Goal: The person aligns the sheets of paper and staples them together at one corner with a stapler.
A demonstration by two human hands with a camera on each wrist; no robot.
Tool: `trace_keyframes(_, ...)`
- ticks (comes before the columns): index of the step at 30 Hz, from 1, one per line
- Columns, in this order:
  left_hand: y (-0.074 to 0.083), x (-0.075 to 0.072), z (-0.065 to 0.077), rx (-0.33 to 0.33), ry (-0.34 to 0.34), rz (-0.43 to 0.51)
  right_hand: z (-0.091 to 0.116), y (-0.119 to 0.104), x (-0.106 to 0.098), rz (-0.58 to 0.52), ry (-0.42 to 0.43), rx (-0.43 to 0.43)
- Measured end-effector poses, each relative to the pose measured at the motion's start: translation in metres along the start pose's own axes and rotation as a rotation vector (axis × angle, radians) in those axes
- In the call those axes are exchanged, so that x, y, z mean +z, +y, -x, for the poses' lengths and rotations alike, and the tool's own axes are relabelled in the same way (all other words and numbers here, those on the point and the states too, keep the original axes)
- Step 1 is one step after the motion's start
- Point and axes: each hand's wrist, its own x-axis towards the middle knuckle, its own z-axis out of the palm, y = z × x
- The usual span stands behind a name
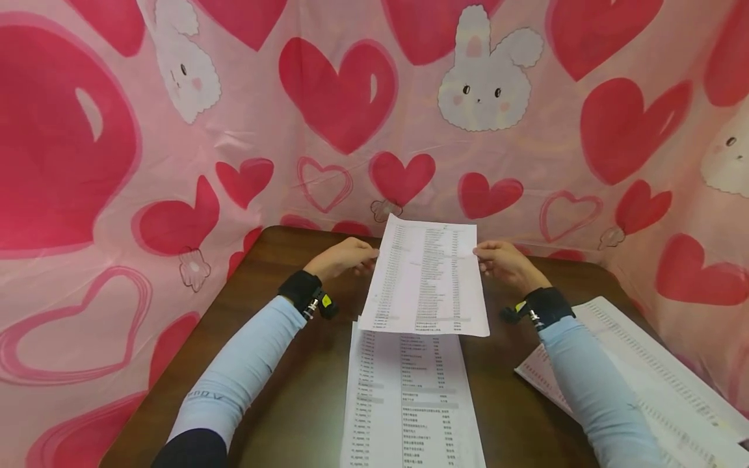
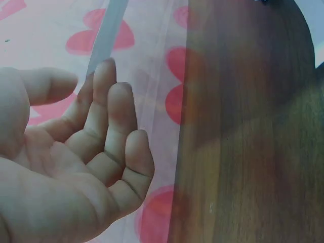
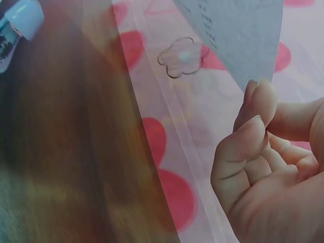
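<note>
Two hands (image 1: 344,255) (image 1: 508,261) hold one sheet (image 1: 430,276) level-edged between outstretched forearms (image 1: 248,367) (image 1: 591,383).

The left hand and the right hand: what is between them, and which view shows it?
A printed sheet, held up by its side edges, is between the left hand and right hand. The head view shows this.

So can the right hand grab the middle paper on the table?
Probably, after letting go: the right hand pinches the raised sheet, which hides some of the middle paper; the rest in view looks uncovered.
</note>
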Motion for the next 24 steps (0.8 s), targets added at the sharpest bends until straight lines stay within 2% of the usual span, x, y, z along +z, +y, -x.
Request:
trace_keyframes(3,-0.001,-0.001,-0.003,-0.022,0.055,0.036,-0.004,0.006,0.004,-0.007,-0.039,-0.004)
trace_keyframes(5,-0.002,-0.002,-0.006,-0.019,0.080,0.049,-0.006,0.010,0.005,-0.010,-0.032,0.010)
trace_keyframes(9,-0.003,-0.002,-0.008,-0.009,0.138,0.045,-0.010,0.013,0.012,-0.007,-0.023,0.037)
trace_keyframes(12,-0.003,-0.003,-0.009,-0.026,0.174,0.027,-0.008,0.012,0.016,-0.030,-0.055,0.043)
trace_keyframes(18,-0.004,-0.006,-0.009,-0.088,0.164,0.054,0.005,0.005,0.026,-0.024,-0.124,0.054)
trace_keyframes(24,-0.003,-0.010,-0.001,-0.087,0.109,0.075,0.013,0.004,0.031,-0.007,-0.133,0.065)
